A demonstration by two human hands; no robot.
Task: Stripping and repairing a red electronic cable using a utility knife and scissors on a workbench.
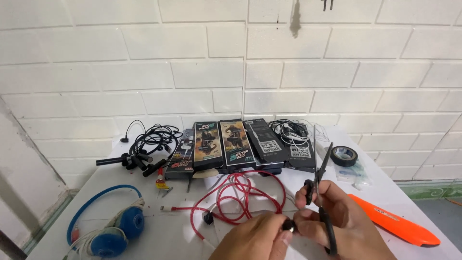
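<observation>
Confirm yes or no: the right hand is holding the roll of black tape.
No: the right hand grips black scissors, while the black tape roll lies apart on the table.

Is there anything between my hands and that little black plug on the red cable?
Nothing visible does. The left hand and right hand already pinch the black plug between their fingertips; the right also holds black scissors, blades pointing up and away from it.

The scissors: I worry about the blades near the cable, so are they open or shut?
Shut, it seems: the scissors in the right hand show one thin dark line of blades pointing up, no visible gap.
</observation>
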